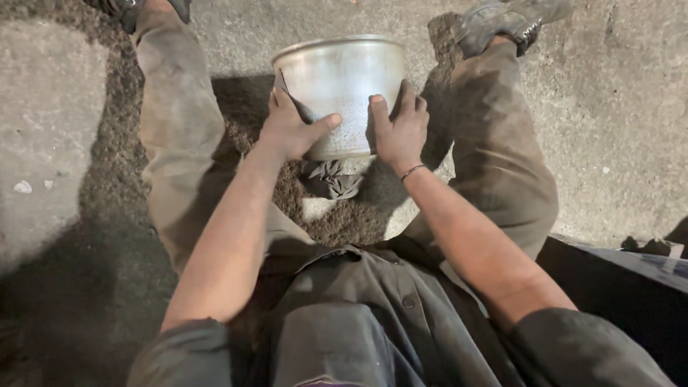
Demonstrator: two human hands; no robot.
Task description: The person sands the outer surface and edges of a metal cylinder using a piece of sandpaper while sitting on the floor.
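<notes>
I sit on a rough concrete floor with my legs spread. Between them stands a dull silver metal pot, upright, its rim towards the far side. My left hand grips its left wall, thumb pointing right across the front. On the right wall lies my right hand, fingers spread upward, a thin band on that wrist. A crumpled dark grey rag lies on the floor just under the pot, partly hidden by it.
Dark gritty dirt covers the floor between my legs and to the left. My shoes are at the top edge. A dark flat object lies at my right side.
</notes>
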